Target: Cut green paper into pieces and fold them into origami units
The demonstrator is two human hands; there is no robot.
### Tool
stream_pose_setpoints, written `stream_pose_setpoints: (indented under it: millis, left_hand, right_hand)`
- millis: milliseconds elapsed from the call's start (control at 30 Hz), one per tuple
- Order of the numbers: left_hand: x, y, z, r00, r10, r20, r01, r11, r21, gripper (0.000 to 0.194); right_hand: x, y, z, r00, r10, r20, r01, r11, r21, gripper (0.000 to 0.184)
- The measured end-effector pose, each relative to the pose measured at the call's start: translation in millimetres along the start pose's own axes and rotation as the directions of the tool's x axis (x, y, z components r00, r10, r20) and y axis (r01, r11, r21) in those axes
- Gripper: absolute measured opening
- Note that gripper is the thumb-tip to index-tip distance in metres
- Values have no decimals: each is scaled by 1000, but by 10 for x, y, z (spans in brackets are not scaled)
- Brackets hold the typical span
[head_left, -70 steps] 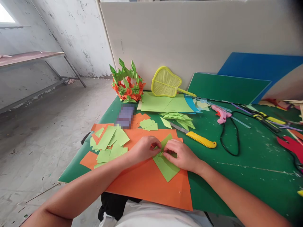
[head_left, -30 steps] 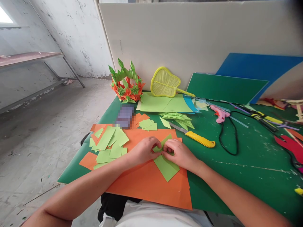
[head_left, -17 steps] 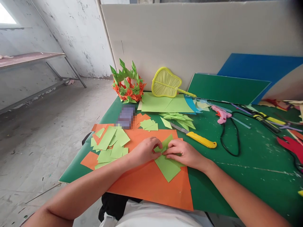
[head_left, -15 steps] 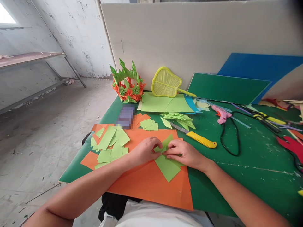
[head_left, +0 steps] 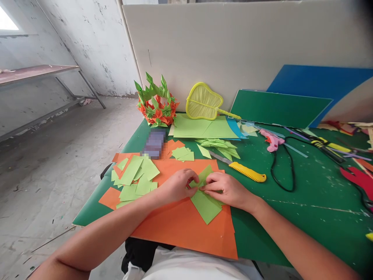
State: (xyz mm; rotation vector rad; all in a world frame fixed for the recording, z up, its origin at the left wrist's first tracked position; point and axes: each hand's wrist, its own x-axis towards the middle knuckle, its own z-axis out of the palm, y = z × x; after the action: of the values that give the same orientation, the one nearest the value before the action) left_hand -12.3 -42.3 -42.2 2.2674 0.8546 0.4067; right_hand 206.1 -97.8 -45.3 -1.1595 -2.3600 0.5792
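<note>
Between my hands is a piece of green paper [head_left: 205, 206], partly creased, over a large orange sheet [head_left: 186, 233]. My left hand [head_left: 182, 184] pinches its left side, thumb and fingers curled together. From the right, my right hand [head_left: 223, 188] closes on the same paper with fingertips pressed near its middle. The fingers hide part of the fold. Loose green paper pieces [head_left: 132, 169] lie left of my left hand. Beyond my hands is a pile of folded green pieces [head_left: 218, 147], and a yellow-handled craft knife [head_left: 247, 172] rests to the right of it.
A green and orange paper crown [head_left: 157, 105] stands at the back left, near a yellow fan-shaped piece [head_left: 204, 102] leaning on a pale board. A pink glue gun [head_left: 272, 140] with a black cord lies right. The green table [head_left: 291, 229] ends at its left edge beside the floor.
Both hands keep hold of the green paper in almost the same place. The whole view has shifted very slightly; nothing else has visibly moved.
</note>
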Motion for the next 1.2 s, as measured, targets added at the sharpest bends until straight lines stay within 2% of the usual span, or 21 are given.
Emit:
stream_pose_setpoints:
  millis: [233,467,667,800,900,967,1000,1067,1133,1200]
  left_hand:
    - [-7,19,12,1000,27,7,-27,999,19,13]
    - [-12,75,-25,999,26,35,-25,1000,-17,11]
    - [-14,87,-23,996,29,88,-28,1000,-12,18]
    - [-22,71,-25,996,33,84,-36,999,32,20]
    - [-33,67,-26,996,53,71,-57,997,51,22]
    - [-42,65,-23,996,56,68,-60,997,56,22]
    - [-46,63,-21,996,53,70,-57,997,60,22]
    - [-51,59,-16,996,41,74,-46,997,69,23]
    - [-52,57,-13,997,32,72,-37,997,71,23]
    - [-49,55,-15,998,22,67,-26,998,61,20]
  right_hand:
    - [-13,-1,-6,1000,-14,4,14,1000,-22,24]
    - [-38,20,-33,987,-149,64,153,986,-66,26]
    - [-19,-5,-37,993,-109,47,111,993,-45,23]
    - [-24,-24,-45,993,-111,40,112,993,-27,20]
    - [-41,2,-106,994,-104,24,106,991,-83,18]
    - [-65,70,-187,998,-51,-38,42,980,-196,17]
    - [-85,123,-238,995,2,-101,-29,963,-269,19]
    - [-143,256,-341,961,111,-252,-203,904,-376,15]
    - [-218,397,-426,915,209,-344,-354,826,-439,7]
    - [-289,496,-477,890,304,-339,-437,781,-447,16]
